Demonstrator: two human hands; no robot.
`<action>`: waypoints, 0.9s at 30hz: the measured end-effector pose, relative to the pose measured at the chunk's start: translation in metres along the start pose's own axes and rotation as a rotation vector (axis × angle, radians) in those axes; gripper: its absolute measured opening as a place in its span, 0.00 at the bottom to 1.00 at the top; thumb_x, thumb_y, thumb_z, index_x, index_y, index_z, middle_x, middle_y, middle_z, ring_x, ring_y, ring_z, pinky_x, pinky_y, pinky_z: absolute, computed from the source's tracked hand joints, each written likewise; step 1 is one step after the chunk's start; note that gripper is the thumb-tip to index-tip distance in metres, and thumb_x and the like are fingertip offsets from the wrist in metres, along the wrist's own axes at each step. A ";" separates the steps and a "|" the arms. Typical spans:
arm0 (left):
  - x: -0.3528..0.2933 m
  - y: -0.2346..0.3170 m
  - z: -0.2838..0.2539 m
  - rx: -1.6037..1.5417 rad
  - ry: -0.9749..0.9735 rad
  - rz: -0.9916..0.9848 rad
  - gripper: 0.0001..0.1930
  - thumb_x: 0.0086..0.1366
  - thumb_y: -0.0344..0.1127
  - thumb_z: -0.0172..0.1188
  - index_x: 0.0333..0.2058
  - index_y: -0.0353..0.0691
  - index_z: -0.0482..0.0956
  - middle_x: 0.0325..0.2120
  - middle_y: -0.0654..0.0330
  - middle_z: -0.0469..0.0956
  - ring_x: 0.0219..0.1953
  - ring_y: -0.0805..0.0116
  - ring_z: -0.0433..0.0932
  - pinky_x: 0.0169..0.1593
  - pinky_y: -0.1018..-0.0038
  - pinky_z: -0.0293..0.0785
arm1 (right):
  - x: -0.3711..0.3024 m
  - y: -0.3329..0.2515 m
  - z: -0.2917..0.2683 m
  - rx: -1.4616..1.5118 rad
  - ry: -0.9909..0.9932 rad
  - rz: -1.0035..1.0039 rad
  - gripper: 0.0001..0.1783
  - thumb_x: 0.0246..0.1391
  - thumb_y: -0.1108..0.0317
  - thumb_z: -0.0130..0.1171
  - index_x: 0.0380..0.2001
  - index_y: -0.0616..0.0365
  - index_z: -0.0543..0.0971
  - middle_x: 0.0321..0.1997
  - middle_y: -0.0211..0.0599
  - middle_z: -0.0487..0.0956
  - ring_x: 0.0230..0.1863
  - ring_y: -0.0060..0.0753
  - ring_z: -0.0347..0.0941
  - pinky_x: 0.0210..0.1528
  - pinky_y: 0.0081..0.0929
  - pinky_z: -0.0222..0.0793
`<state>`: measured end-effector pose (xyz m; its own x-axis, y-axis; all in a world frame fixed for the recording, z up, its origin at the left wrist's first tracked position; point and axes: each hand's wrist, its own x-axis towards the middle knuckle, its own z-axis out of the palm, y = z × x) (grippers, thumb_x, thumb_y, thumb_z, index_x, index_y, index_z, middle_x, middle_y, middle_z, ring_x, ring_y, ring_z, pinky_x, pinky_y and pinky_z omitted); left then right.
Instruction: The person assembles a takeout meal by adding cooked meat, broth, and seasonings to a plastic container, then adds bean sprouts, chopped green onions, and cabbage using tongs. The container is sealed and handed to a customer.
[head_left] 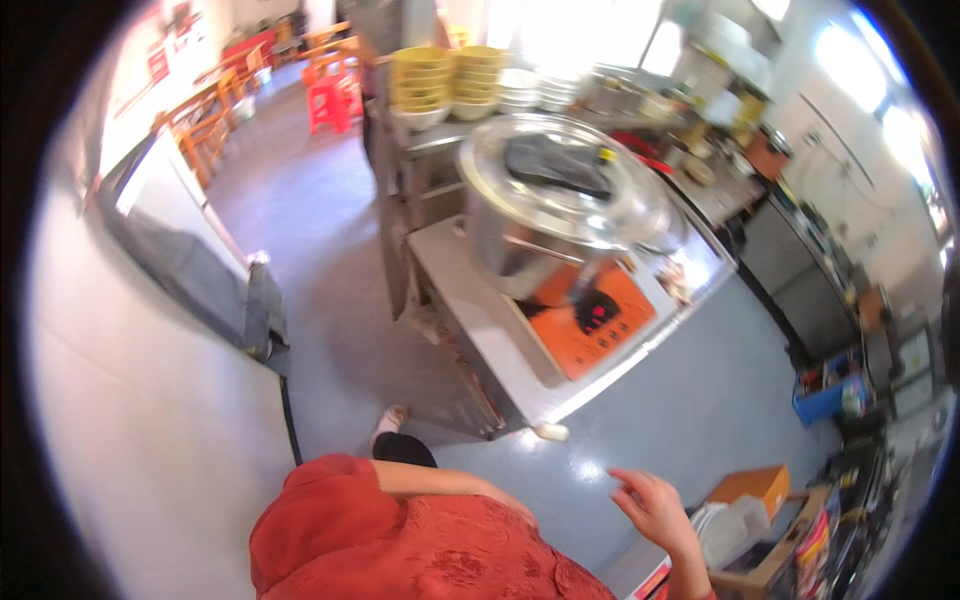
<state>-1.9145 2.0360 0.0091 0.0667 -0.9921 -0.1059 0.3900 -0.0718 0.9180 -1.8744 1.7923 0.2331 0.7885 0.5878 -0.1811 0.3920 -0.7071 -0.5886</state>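
Observation:
My right hand (pixel 645 503) hangs in the air at the lower right, fingers loosely bent and apart, holding nothing. My left forearm (pixel 440 484) crosses in front of my red top; the fingers of that hand are hidden behind the cloth. Ahead stands a metal table (pixel 475 305) with a large steel pot (pixel 490 232) on it. A dark, flat object (pixel 558 166) lies on the pot's shiny lid (pixel 490 150). Beside and partly under the pot sits an orange induction cooker (pixel 600 318) with a black panel. Neither hand touches these things.
Stacked yellow bowls (pixel 420 80) and white bowls (pixel 518 88) stand on a counter behind the pot. At lower right are a cardboard box (pixel 755 488) and a whitish tub (pixel 730 535). A blue crate (pixel 830 400) is farther right; a red stool (pixel 325 105) stands far left.

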 end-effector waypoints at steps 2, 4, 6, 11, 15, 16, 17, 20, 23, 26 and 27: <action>-0.083 -0.031 -0.011 0.067 0.299 -0.075 0.36 0.68 0.59 0.47 0.63 0.36 0.61 0.61 0.48 0.65 0.62 0.58 0.65 0.61 0.65 0.61 | 0.104 -0.064 0.040 0.090 -0.077 -0.255 0.16 0.55 0.69 0.58 0.47 0.54 0.78 0.37 0.44 0.80 0.38 0.45 0.77 0.39 0.34 0.72; -0.176 -0.063 -0.022 0.088 0.613 -0.179 0.38 0.66 0.60 0.50 0.64 0.36 0.59 0.61 0.47 0.65 0.62 0.58 0.65 0.62 0.67 0.61 | 0.211 -0.133 0.093 0.166 -0.196 -0.435 0.16 0.56 0.69 0.57 0.48 0.54 0.78 0.37 0.44 0.80 0.37 0.44 0.77 0.40 0.33 0.72; -0.266 -0.091 -0.031 0.283 0.898 -0.299 0.32 0.69 0.54 0.47 0.63 0.36 0.61 0.58 0.46 0.68 0.57 0.58 0.69 0.59 0.69 0.64 | 0.320 -0.195 0.149 0.296 -0.331 -0.495 0.16 0.56 0.69 0.56 0.49 0.55 0.77 0.38 0.42 0.80 0.36 0.40 0.77 0.40 0.31 0.72; -0.432 -0.137 -0.025 -0.201 1.398 0.033 0.26 0.69 0.45 0.54 0.60 0.36 0.65 0.46 0.54 0.76 0.49 0.65 0.75 0.52 0.73 0.70 | 0.592 -0.291 0.291 0.397 -0.218 -0.390 0.22 0.56 0.71 0.54 0.56 0.60 0.71 0.33 0.36 0.79 0.34 0.28 0.75 0.38 0.26 0.71; -0.500 -0.140 -0.011 -0.473 1.572 0.057 0.23 0.70 0.39 0.54 0.59 0.36 0.66 0.42 0.57 0.76 0.45 0.71 0.75 0.49 0.75 0.71 | 0.777 -0.308 0.331 0.219 0.116 -0.304 0.29 0.55 0.69 0.54 0.61 0.57 0.66 0.33 0.42 0.80 0.37 0.38 0.76 0.40 0.34 0.72; -0.516 -0.141 -0.011 -0.477 1.583 0.032 0.23 0.70 0.40 0.54 0.59 0.37 0.65 0.42 0.57 0.76 0.44 0.70 0.75 0.49 0.75 0.71 | 0.815 -0.310 0.329 0.183 0.205 -0.237 0.32 0.54 0.67 0.53 0.63 0.53 0.63 0.37 0.51 0.81 0.42 0.54 0.77 0.44 0.44 0.73; -0.532 -0.144 -0.014 -0.481 1.594 0.005 0.23 0.69 0.40 0.54 0.59 0.37 0.65 0.43 0.56 0.76 0.44 0.70 0.75 0.49 0.74 0.71 | 0.859 -0.316 0.324 0.213 0.245 -0.117 0.33 0.55 0.65 0.53 0.65 0.52 0.60 0.35 0.50 0.81 0.38 0.51 0.78 0.42 0.43 0.74; -0.580 -0.157 -0.035 -0.479 1.636 -0.200 0.25 0.68 0.42 0.56 0.60 0.38 0.66 0.43 0.55 0.76 0.44 0.69 0.76 0.49 0.73 0.72 | 0.948 -0.317 0.291 0.416 0.253 0.233 0.37 0.60 0.66 0.49 0.70 0.47 0.49 0.26 0.36 0.80 0.18 0.28 0.77 0.15 0.27 0.72; -0.623 -0.174 -0.060 -0.563 1.729 -0.177 0.26 0.66 0.43 0.58 0.59 0.38 0.66 0.44 0.53 0.76 0.44 0.66 0.77 0.48 0.71 0.73 | 1.004 -0.308 0.259 0.495 0.402 0.391 0.29 0.64 0.60 0.42 0.67 0.44 0.56 0.27 0.41 0.82 0.17 0.34 0.78 0.24 0.31 0.76; -0.667 -0.184 -0.094 -0.579 1.831 -0.172 0.26 0.66 0.42 0.58 0.59 0.37 0.66 0.43 0.52 0.77 0.43 0.65 0.77 0.48 0.71 0.74 | 1.047 -0.298 0.237 -0.082 0.574 0.402 0.28 0.61 0.62 0.41 0.65 0.37 0.60 0.37 0.46 0.82 0.35 0.47 0.82 0.37 0.41 0.77; -0.682 -0.184 -0.104 -0.566 1.851 -0.178 0.26 0.66 0.42 0.58 0.58 0.37 0.67 0.43 0.53 0.76 0.42 0.65 0.77 0.47 0.71 0.74 | 1.056 -0.293 0.232 -0.071 0.545 0.404 0.27 0.61 0.62 0.42 0.65 0.38 0.61 0.39 0.47 0.82 0.39 0.48 0.80 0.40 0.43 0.75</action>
<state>-1.9361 2.7365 -0.1273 0.5836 0.3669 -0.7244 0.6792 0.2685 0.6831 -1.2664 2.7119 0.0318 0.9983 0.0034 0.0579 0.0320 -0.8644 -0.5017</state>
